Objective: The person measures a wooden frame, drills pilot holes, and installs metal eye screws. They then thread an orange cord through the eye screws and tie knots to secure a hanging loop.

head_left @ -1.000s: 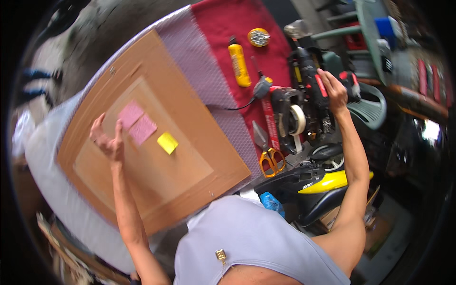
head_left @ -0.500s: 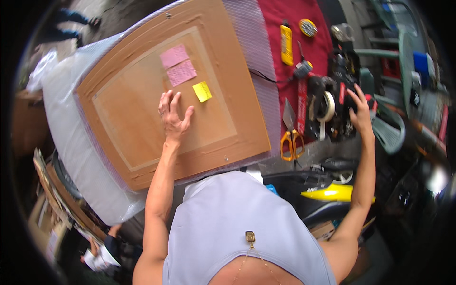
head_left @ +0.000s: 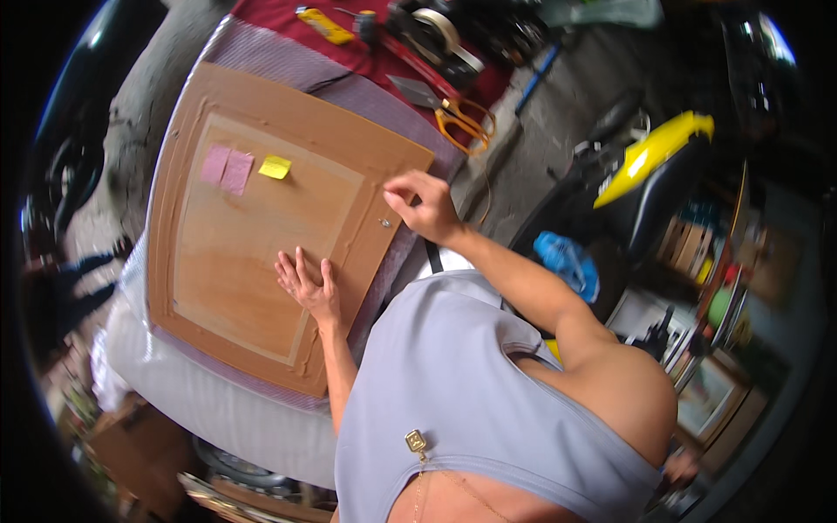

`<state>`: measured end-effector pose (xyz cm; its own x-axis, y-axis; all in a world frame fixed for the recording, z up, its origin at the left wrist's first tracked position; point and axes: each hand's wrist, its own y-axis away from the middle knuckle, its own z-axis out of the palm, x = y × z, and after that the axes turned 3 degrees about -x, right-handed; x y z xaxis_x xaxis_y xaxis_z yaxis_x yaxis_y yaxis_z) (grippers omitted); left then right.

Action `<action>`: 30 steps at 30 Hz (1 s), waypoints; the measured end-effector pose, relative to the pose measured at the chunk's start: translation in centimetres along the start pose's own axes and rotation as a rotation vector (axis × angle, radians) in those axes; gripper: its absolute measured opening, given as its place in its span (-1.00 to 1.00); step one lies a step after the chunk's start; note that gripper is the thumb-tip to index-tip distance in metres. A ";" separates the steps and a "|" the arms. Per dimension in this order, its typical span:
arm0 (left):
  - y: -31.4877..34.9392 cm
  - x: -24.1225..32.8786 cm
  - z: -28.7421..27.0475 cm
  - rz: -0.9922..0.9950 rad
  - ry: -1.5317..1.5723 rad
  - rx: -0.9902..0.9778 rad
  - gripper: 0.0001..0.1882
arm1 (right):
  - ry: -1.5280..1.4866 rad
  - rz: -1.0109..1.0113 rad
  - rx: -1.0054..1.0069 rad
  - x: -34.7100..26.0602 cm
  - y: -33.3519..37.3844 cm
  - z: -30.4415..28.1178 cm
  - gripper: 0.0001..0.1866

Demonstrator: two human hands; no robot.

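Observation:
A large picture frame (head_left: 200,96) lies face down, its back covered with brown tape around a paler panel. Two pink sticky notes (head_left: 236,173) and a yellow sticky note (head_left: 275,166) are stuck to that panel. My left hand (head_left: 309,286) rests on the panel's near part, fingers spread. Over the frame's right edge, close to a small metal fitting (head_left: 384,223), is my right hand (head_left: 425,205). Its fingers are curled in toward the thumb; whatever they hold, if anything, is hidden.
Bubble wrap (head_left: 261,54) lies under the frame. Orange-handled scissors (head_left: 464,125), a yellow tube-shaped item (head_left: 323,25) and a tape roll (head_left: 436,31) sit on red cloth (head_left: 366,71). A yellow-and-black motorbike (head_left: 656,157) and blue plastic bag (head_left: 568,264) stand right. Someone's legs (head_left: 80,301) show at left.
My right hand has left the tools on the right and come to the frame's edge, its fingers now curled. My left hand stays on the panel. The view has turned.

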<state>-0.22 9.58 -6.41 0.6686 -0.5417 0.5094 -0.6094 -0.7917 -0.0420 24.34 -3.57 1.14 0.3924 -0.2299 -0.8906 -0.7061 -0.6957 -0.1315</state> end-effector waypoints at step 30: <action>4.2 10.6 7.6 0.744 -0.979 -0.158 -0.06 | 0.678 0.761 -0.275 72.5 30.2 24.3 -0.78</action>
<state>7.54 -1.61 -7.78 0.1339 -0.8815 -0.4528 -0.9763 -0.1957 0.0923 17.09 -24.72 -77.95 0.2090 -0.9439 -0.2555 -0.7802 -0.3185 0.5384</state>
